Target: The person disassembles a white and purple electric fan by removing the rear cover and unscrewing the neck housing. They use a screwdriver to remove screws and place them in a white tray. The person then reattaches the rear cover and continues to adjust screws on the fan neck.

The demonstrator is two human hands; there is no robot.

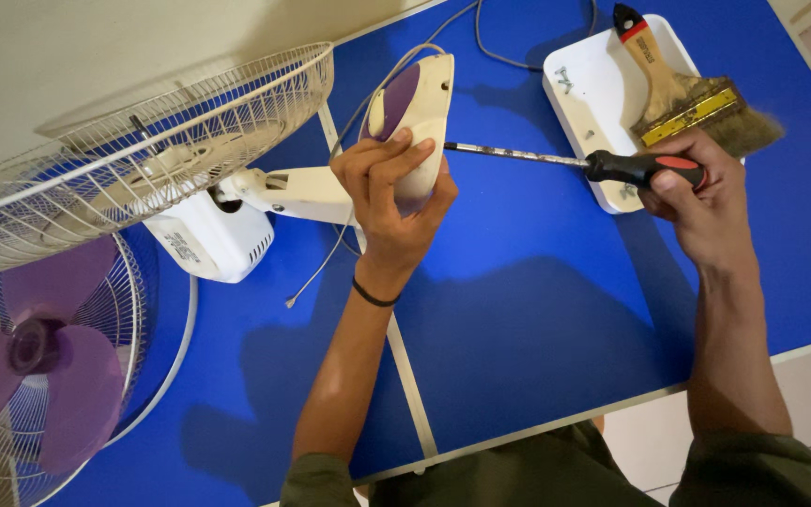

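Two hands worked over the blue table: the left hand gripped the white fan base, fingers wrapped over its edge. The right hand closed around a screwdriver, its tip touching the base, beside a paintbrush on a white tray

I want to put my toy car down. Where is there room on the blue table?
The bare blue table between the left hand and right hand, toward the near edge, is free. It is crowded by the fan cage, fan blades, white tray and brush.
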